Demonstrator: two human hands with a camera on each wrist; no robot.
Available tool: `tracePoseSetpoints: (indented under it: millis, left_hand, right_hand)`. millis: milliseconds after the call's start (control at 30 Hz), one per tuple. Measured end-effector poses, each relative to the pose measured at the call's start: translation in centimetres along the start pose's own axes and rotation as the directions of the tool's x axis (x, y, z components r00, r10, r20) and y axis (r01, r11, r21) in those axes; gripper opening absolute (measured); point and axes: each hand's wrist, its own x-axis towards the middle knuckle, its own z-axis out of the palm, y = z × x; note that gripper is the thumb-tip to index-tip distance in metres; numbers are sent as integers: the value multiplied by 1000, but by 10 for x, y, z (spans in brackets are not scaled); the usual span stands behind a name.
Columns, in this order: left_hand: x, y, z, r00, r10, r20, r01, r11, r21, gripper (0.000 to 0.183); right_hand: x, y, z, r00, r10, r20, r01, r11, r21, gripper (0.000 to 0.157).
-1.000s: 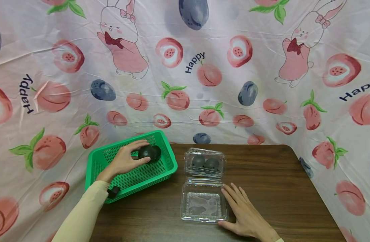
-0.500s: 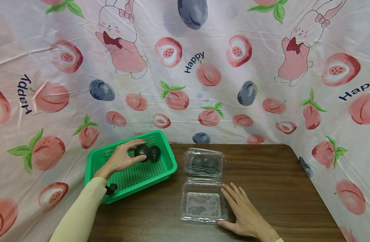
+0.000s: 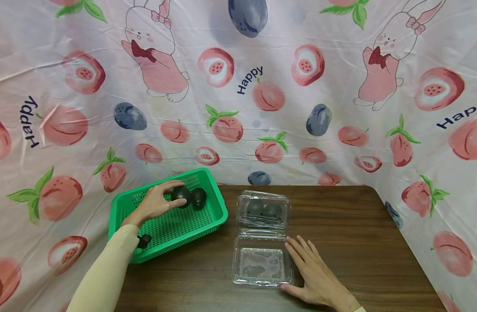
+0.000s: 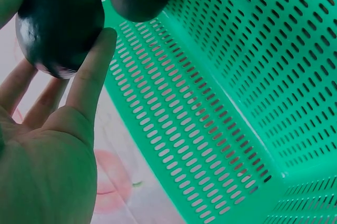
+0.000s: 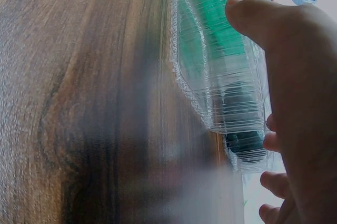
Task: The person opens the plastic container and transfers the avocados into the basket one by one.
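Observation:
In the head view my left hand (image 3: pixel 156 200) grips a dark, glossy round fruit (image 3: pixel 181 196) between thumb and fingers, over the green plastic basket (image 3: pixel 219 208). A second dark fruit (image 3: pixel 199 198) lies in the basket just right of it. The left wrist view shows the held fruit (image 4: pixel 60 23) close up, smooth with a pinkish sheen underneath. My right hand (image 3: pixel 316 275) rests at the right side of a clear hinged clamshell box (image 3: pixel 263 262), fingers fairly straight, thumb at its near corner. Two dark fruits (image 3: pixel 264 209) sit in the box's far half.
The basket and box stand side by side on a brown wooden table (image 3: pixel 339 216). A fruit-and-rabbit printed cloth (image 3: pixel 285 117) hangs behind and at both sides. A small black device (image 3: pixel 144 241) is at my left wrist, near the basket's front-left rim.
My left hand has shifted slightly left with the fruit, so more of the second fruit in the basket shows. My right hand and the box have stayed in place.

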Motion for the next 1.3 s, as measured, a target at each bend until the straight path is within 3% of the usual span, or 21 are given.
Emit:
tracePoseSetpoints:
  millis: [467, 1300]
  left_hand:
    - [9, -19, 4, 993, -108, 37, 108, 994, -1, 70]
    - [19, -41, 16, 974, -201, 102, 199, 979, 36, 74]
  right_hand:
    - [0, -1, -1, 1000, 9, 28, -9, 1000, 5, 112]
    - [2, 0, -3, 1000, -9, 21, 9, 1000, -6, 109]
